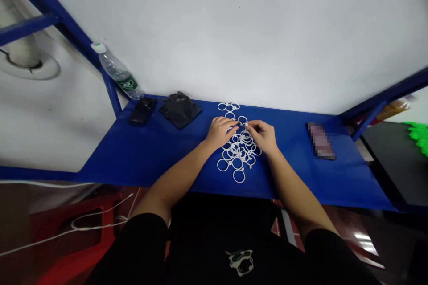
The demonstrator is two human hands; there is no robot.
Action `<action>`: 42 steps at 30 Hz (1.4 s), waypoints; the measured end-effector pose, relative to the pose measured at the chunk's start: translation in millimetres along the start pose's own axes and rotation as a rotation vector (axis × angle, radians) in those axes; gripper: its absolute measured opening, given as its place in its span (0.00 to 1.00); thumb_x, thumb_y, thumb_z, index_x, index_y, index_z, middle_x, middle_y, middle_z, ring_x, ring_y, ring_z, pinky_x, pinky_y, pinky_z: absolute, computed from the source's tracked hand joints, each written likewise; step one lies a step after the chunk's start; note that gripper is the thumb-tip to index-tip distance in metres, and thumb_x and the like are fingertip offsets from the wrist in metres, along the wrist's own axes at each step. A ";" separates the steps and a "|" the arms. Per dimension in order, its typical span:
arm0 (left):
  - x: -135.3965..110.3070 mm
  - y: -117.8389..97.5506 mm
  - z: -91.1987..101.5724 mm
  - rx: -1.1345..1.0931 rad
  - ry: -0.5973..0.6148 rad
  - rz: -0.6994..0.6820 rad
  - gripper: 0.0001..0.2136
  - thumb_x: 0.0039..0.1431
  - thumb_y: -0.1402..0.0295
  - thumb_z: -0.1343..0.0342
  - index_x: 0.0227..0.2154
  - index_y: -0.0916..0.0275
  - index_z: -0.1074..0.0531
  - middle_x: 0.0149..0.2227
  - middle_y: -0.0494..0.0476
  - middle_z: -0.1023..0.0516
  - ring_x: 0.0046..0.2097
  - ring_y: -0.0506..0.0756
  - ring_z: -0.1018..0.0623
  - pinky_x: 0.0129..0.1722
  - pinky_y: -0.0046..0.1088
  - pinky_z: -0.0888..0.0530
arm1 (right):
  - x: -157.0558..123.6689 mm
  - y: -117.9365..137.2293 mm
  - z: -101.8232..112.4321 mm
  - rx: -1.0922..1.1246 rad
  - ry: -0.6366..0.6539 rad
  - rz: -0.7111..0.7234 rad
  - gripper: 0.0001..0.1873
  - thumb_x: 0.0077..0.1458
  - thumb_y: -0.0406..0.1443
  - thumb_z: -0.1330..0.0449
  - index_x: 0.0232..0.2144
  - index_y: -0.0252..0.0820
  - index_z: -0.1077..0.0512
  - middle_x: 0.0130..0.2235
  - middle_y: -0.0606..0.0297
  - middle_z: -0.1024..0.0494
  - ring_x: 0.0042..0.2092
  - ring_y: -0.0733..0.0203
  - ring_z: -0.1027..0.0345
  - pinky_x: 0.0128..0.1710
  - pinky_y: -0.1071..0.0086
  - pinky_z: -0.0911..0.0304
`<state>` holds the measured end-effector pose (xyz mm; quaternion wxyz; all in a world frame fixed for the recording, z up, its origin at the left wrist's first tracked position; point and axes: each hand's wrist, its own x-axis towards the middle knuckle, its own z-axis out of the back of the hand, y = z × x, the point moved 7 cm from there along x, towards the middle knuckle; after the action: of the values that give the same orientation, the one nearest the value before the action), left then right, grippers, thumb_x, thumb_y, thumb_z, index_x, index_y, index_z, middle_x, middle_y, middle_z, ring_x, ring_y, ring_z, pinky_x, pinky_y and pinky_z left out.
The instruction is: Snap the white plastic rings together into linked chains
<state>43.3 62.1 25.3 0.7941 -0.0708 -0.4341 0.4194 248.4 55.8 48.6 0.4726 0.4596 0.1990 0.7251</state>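
Several thin white rings with small knobs, a loose pile (238, 153), lie on the blue tabletop between my forearms. My right hand (264, 136) is closed, thumb and forefinger pinched at the knob of one white ring (242, 120) at the pile's far end. On the other side, my left hand (220, 132) hovers over the pile's left edge with fingers stretched out and thumb apart. Its fingertips come close to that same ring; I cannot tell whether they touch it. A small cluster of white rings (229, 107) lies beyond my hands, near the wall.
At the back left stand a clear plastic bottle (120, 73), a black phone-like object (142, 111) and a crumpled black bag (179, 109). A phone (321, 141) with a blurred screen lies to the right. Blue frame bars (112, 91) border the table (133, 151).
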 end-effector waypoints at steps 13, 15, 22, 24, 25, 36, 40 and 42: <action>-1.5 -27.5 13.6 0.022 0.018 -0.194 0.12 0.78 0.64 0.43 0.40 0.55 0.15 0.40 0.58 0.11 0.46 0.60 0.15 0.52 0.45 0.23 | -7.0 28.5 -15.9 0.039 0.158 0.109 0.20 0.73 0.56 0.36 0.38 0.50 0.16 0.35 0.65 0.13 0.34 0.56 0.22 0.36 0.62 0.28; -0.2 -26.5 10.8 0.033 0.039 -0.188 0.12 0.77 0.65 0.43 0.37 0.55 0.16 0.39 0.57 0.12 0.46 0.60 0.16 0.52 0.45 0.23 | -6.5 26.0 -17.9 0.049 0.173 0.093 0.19 0.73 0.54 0.36 0.38 0.50 0.17 0.34 0.65 0.14 0.33 0.56 0.23 0.35 0.62 0.28; 5.6 6.5 -5.4 0.042 0.086 -0.057 0.07 0.75 0.62 0.35 0.47 0.54 0.13 0.49 0.58 0.11 0.55 0.64 0.17 0.59 0.48 0.25 | 0.4 12.2 -13.8 -0.191 0.275 0.194 0.11 0.72 0.43 0.38 0.41 0.48 0.17 0.38 0.61 0.13 0.38 0.53 0.21 0.42 0.60 0.29; 7.2 23.1 -9.7 0.045 0.087 0.026 0.09 0.77 0.62 0.36 0.52 0.54 0.13 0.54 0.60 0.11 0.58 0.65 0.18 0.61 0.48 0.25 | 3.0 5.2 -14.4 -0.233 0.319 0.205 0.11 0.71 0.44 0.36 0.40 0.48 0.16 0.38 0.60 0.13 0.39 0.52 0.21 0.44 0.58 0.29; 7.8 29.7 -12.3 0.042 0.094 0.051 0.10 0.77 0.62 0.37 0.55 0.54 0.14 0.57 0.61 0.11 0.60 0.65 0.18 0.62 0.49 0.25 | 4.6 1.4 -14.8 -0.244 0.325 0.204 0.12 0.71 0.45 0.36 0.40 0.48 0.16 0.38 0.59 0.12 0.40 0.51 0.21 0.46 0.56 0.28; 5.8 32.7 -29.3 0.025 0.155 0.055 0.14 0.73 0.63 0.32 0.58 0.53 0.15 0.58 0.62 0.12 0.62 0.67 0.18 0.70 0.57 0.31 | 10.8 -46.7 -28.4 -0.487 0.287 0.060 0.28 0.70 0.33 0.43 0.68 0.53 0.21 0.63 0.54 0.13 0.67 0.35 0.26 0.73 0.23 0.46; 2.4 22.6 -28.5 0.032 0.175 0.036 0.11 0.73 0.63 0.32 0.55 0.53 0.14 0.54 0.60 0.11 0.59 0.66 0.17 0.66 0.53 0.28 | 7.1 -46.6 -29.8 -0.545 0.287 0.070 0.26 0.71 0.34 0.43 0.66 0.54 0.20 0.57 0.53 0.11 0.62 0.34 0.24 0.74 0.20 0.51; 0.2 19.1 -30.8 0.032 0.214 0.031 0.09 0.74 0.63 0.32 0.53 0.53 0.13 0.51 0.59 0.10 0.56 0.65 0.17 0.64 0.52 0.27 | 6.1 -44.0 -30.4 -0.564 0.294 0.085 0.25 0.71 0.36 0.43 0.65 0.53 0.18 0.55 0.52 0.10 0.58 0.36 0.23 0.72 0.26 0.46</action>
<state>54.9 82.2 -2.5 0.8303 -0.1090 -0.3390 0.4288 243.8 86.4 4.5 0.5167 0.2085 0.0369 0.8296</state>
